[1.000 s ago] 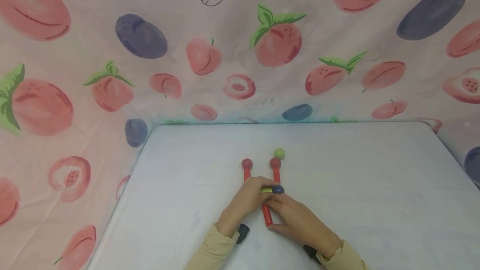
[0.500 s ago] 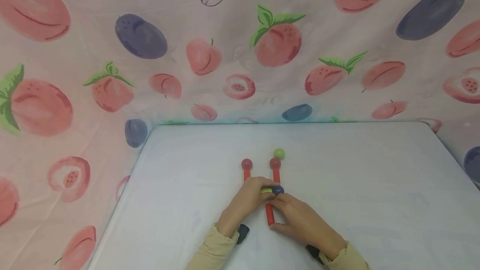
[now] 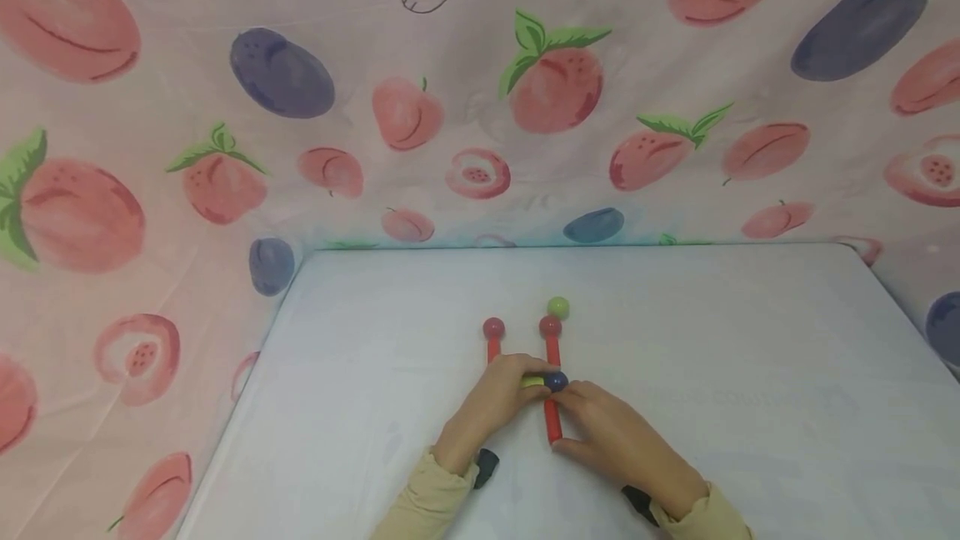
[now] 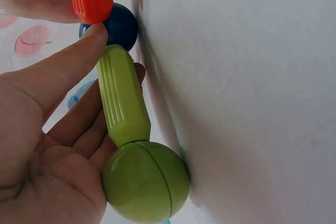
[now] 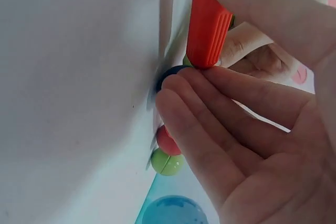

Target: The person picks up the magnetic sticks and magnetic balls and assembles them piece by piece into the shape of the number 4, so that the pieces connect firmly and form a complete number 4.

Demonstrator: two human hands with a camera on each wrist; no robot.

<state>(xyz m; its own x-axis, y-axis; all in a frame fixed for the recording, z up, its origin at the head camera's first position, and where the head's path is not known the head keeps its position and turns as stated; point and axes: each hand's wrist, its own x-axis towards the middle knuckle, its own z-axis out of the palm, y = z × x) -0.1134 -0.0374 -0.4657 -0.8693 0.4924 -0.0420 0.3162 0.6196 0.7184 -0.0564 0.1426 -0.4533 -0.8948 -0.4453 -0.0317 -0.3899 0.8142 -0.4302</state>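
Observation:
My left hand (image 3: 491, 402) holds a yellow-green rod (image 4: 123, 95), thumb on one side and fingers behind. A green ball (image 4: 147, 182) sits at one end of it and a dark blue ball (image 3: 556, 382) at the other. My right hand (image 3: 626, 436) pinches a short red rod (image 3: 552, 422), thumb at its near end, fingers by the blue ball. That rod's far end meets or nearly meets the blue ball; contact is hard to tell. Beyond the ball, another red rod (image 3: 552, 351) runs to a red ball (image 3: 551, 326).
To the left, a third red rod (image 3: 493, 348) ends in a red ball (image 3: 493, 327); my left hand hides its near end. A light green ball (image 3: 558, 307) lies just behind the right red ball. Fruit-patterned cloth (image 3: 450, 107) stands behind the white table (image 3: 712, 340).
My right hand has shifted right, swinging the near red rod from a slant into rough line with the red rod beyond the blue ball. The left hand stays in place.

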